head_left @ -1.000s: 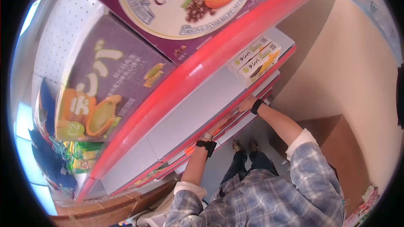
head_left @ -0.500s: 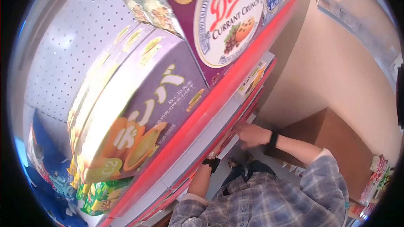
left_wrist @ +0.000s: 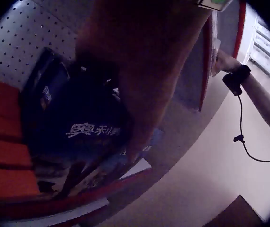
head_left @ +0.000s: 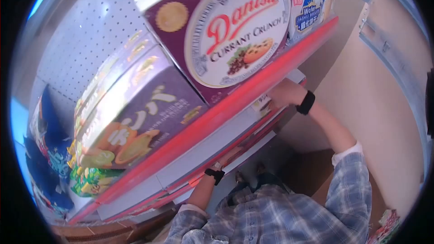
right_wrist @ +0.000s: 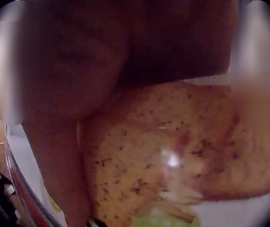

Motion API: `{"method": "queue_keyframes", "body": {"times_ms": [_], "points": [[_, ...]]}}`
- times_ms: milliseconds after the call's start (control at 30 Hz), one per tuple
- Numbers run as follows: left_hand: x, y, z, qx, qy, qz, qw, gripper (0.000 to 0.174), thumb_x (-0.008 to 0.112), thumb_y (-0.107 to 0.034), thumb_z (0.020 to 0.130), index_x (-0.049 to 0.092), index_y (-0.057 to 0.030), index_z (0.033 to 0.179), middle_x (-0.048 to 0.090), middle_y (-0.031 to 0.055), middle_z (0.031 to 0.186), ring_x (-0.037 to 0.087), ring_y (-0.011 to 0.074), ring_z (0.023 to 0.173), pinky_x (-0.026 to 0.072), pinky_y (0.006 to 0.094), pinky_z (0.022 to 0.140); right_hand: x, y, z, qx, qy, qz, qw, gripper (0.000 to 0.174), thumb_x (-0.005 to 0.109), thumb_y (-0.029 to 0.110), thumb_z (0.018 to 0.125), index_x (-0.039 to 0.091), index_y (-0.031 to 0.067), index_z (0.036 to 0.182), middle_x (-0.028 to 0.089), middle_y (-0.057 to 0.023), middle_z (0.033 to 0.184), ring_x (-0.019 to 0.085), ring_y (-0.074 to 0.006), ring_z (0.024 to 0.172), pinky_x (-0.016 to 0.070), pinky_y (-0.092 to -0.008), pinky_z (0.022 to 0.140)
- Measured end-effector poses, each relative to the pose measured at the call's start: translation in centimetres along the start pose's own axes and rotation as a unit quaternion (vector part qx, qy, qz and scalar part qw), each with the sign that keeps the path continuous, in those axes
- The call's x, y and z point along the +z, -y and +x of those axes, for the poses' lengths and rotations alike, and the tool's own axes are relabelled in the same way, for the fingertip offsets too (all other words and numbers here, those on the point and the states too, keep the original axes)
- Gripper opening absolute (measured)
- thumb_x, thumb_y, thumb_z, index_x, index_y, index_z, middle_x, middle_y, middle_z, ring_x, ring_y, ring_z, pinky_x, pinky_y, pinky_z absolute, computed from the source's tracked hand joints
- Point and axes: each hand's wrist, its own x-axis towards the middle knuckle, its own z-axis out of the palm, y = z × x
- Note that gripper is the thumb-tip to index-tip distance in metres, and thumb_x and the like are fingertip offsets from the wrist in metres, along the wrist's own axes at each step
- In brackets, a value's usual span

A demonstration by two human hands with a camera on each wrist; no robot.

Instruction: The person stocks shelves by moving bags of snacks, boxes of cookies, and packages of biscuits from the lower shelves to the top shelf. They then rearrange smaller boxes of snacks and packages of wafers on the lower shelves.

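In the head view my left hand [head_left: 231, 155] reaches low, to a lower shelf. The left wrist view has that hand [left_wrist: 139, 71] over a dark blue Oreo biscuit package [left_wrist: 92, 130], thumb straight down its front; the other fingers are hidden. My right hand [head_left: 288, 93] is higher, at the right end of the shelf under the top one, its fingertips right at a small white biscuit box [head_left: 262, 104]. In the right wrist view a printed speckled cracker picture [right_wrist: 144, 137] fills the scene beneath my right hand [right_wrist: 78, 71], whose thumb points down across its left side.
The red top-shelf edge [head_left: 217, 117] runs diagonally above my hands. It bears a Danisa box [head_left: 181, 49], purple boxes [head_left: 149, 122] and a Wafer pack [head_left: 312, 13]. Orange packs [left_wrist: 7, 142] flank the Oreo package. A beige wall [head_left: 361, 108] stands at right.
My right hand has lifted from the lower shelf, swung clear of it, and come up to the small white box. My left hand stays low. The head view has shifted and turned.
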Motion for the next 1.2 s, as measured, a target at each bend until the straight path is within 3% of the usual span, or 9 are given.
{"method": "queue_keyframes", "body": {"times_ms": [100,200,300,400,567,733,800,900,1200], "points": [[-0.7,0.2,-0.2,-0.056,0.042,-0.048,0.996,0.074,0.033,-0.052,0.106,0.016,-0.0036,0.159,0.020,0.0234,0.163,0.014,0.0432,0.151,0.0127,0.0499,0.127,0.2,-0.1,0.4,0.038,0.117,0.095,0.988,0.084,0.088,0.016,0.058,0.054,0.0035,0.133,0.052,-0.0199,0.142,0.044,-0.0372,0.139,0.0312,-0.0495,0.120],[-0.6,0.9,-0.2,-0.093,0.071,-0.086,0.989,0.076,0.029,-0.054,0.107,0.012,-0.0037,0.162,0.016,0.0242,0.167,0.009,0.0448,0.155,0.0095,0.0508,0.130,1.3,0.5,-1.8,-0.051,-0.136,-0.017,0.989,0.089,0.087,0.017,0.059,0.051,0.0042,0.139,0.055,-0.0184,0.136,0.047,-0.0382,0.134,0.0336,-0.0494,0.115],[0.6,2.0,-0.1,-0.062,0.031,-0.144,0.987,0.072,0.037,-0.052,0.105,0.022,-0.0034,0.156,0.026,0.0222,0.160,0.020,0.0411,0.147,0.0170,0.0482,0.124,-0.3,2.9,-5.8,-0.059,-0.156,0.043,0.985,0.093,0.088,0.021,0.059,0.048,0.0041,0.141,0.055,-0.0171,0.131,0.049,-0.0372,0.129,0.0354,-0.0490,0.111],[1.0,2.2,0.3,-0.024,-0.005,-0.194,0.981,0.068,0.044,-0.051,0.103,0.033,-0.0031,0.150,0.037,0.0203,0.152,0.031,0.0373,0.140,0.0245,0.0456,0.119,0.7,4.1,-8.9,-0.108,-0.005,0.206,0.973,0.096,0.091,0.026,0.058,0.046,0.0044,0.141,0.054,-0.0168,0.128,0.050,-0.0369,0.125,0.0355,-0.0496,0.109],[0.7,2.2,0.5,0.030,-0.055,-0.264,0.962,0.062,0.057,-0.049,0.100,0.050,-0.0025,0.140,0.054,0.0169,0.140,0.049,0.0311,0.128,0.0370,0.0413,0.111,14.8,1.4,-10.9,-0.052,0.138,0.187,0.971,0.096,0.091,0.035,0.058,0.049,0.0050,0.139,0.056,-0.0199,0.129,0.049,-0.0379,0.128,0.0353,-0.0508,0.109],[0.1,2.2,0.0,0.068,-0.100,-0.316,0.941,0.058,0.067,-0.048,0.097,0.064,-0.0021,0.132,0.068,0.0143,0.131,0.064,0.0261,0.118,0.0470,0.0378,0.104,23.6,-3.8,-6.9,0.033,-0.034,0.021,0.999,0.073,0.081,0.029,0.070,0.056,0.0029,0.133,0.059,-0.0201,0.131,0.052,-0.0386,0.129,0.0388,-0.0529,0.107],[-1.0,1.0,-1.1,-0.018,0.010,-0.032,0.999,0.074,0.034,-0.052,0.106,0.022,-0.0034,0.160,0.018,0.0226,0.168,0.019,0.0390,0.154,0.0156,0.0500,0.128,26.1,-4.8,-4.8,0.072,0.038,0.105,0.991,0.060,0.077,0.023,0.072,0.063,0.0010,0.126,0.062,-0.0211,0.131,0.056,-0.0367,0.127,0.0406,-0.0533,0.107],[3.9,-13.4,-1.3,-0.200,-0.104,0.246,0.943,0.065,0.046,-0.051,0.104,0.043,-0.0088,0.153,0.040,0.0162,0.160,0.038,0.0320,0.147,0.0290,0.0415,0.123,31.3,-4.4,-2.4,0.028,-0.070,0.107,0.991,0.052,0.075,0.021,0.074,0.067,0.0005,0.121,0.063,-0.0218,0.131,0.057,-0.0363,0.127,0.0405,-0.0530,0.109],[4.6,-12.4,-1.1,-0.145,-0.205,0.328,0.910,0.057,0.059,-0.051,0.099,0.063,-0.0081,0.136,0.066,0.0189,0.134,0.061,0.0358,0.123,0.0459,0.0435,0.105,34.4,-2.5,-0.4,0.054,0.020,0.148,0.987,0.051,0.065,0.011,0.080,0.063,0.0081,0.131,0.060,-0.0196,0.138,0.052,-0.0402,0.132,0.0386,-0.0540,0.114]]}}
